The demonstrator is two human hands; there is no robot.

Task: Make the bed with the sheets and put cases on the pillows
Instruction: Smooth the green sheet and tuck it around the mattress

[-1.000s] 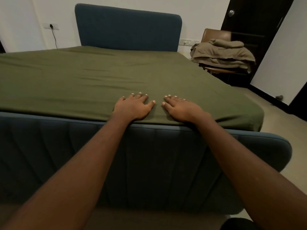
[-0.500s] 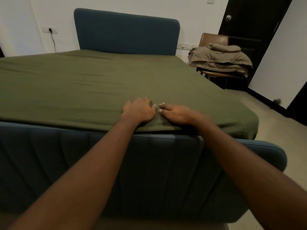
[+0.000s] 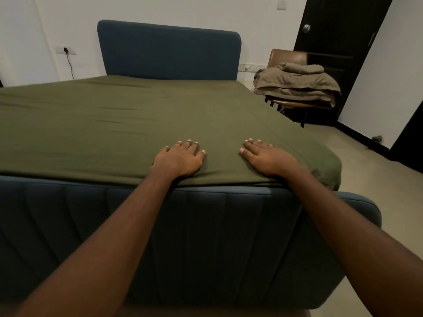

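White walls (image 3: 183,10) and a pale floor (image 3: 366,161) go round the big bed (image 3: 357,209), which fills most of what I see. I stand at its near end, by the padded blue foot (image 3: 206,236). A green sheet (image 3: 137,124) covers the whole top, all the way to the blue headboard (image 3: 169,51) at the far end. It looks mostly flat, with a few soft lines in it. At the near right corner the sheet bunches a bit over the edge, so I think that corner may need a tug.

Far on the right is a dark door (image 3: 338,42). Beside it sits a brown chair (image 3: 287,56) with a pile of tan cloth (image 3: 297,84) on the seat. I guess it waits there, off the bed, so it is out of my way while I fix the green sheet. I cannot tell if the pillow cases are in that pile, and I see no pillows.

My left hand (image 3: 179,160) and my right hand (image 3: 267,157) both lie flat on the sheet near the close edge, a little apart from each other. My fingers (image 3: 190,145) are straight and spread, holding nothing, just pressing down. I think I lay them like this so I can push the lumps out to the sides. The top sheet and the pillows are not done yet.
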